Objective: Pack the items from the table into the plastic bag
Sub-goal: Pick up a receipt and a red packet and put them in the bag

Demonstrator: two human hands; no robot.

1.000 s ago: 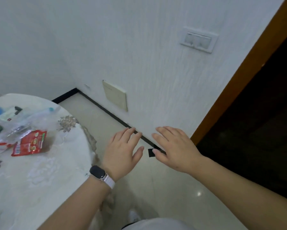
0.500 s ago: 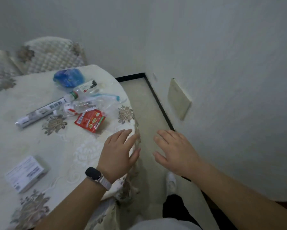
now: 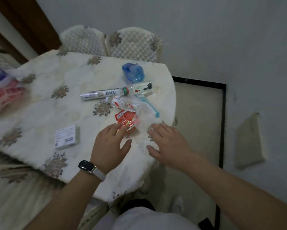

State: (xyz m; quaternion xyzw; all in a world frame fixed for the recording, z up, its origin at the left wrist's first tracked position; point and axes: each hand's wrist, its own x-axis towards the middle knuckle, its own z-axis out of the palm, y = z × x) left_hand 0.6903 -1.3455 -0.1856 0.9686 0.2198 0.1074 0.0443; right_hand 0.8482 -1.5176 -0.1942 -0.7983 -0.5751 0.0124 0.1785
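Nearest, left hand [image 3: 110,146] with a watch [image 3: 85,165] on its wrist and right hand [image 3: 168,145], both spread flat, fingers apart, gripping nothing, over the near edge of the table [image 3: 40,103]. Just beyond the fingertips, a clear plastic bag [image 3: 144,113] lying crumpled, touching the red packet [image 3: 125,121] and a clear bottle [image 3: 121,101]; off to the left, apart, a white box [image 3: 66,136]. Farther back, a long tube [image 3: 104,94], a small carton [image 3: 142,87] and a blue pack [image 3: 133,73], then two quilted chairs [image 3: 132,44].
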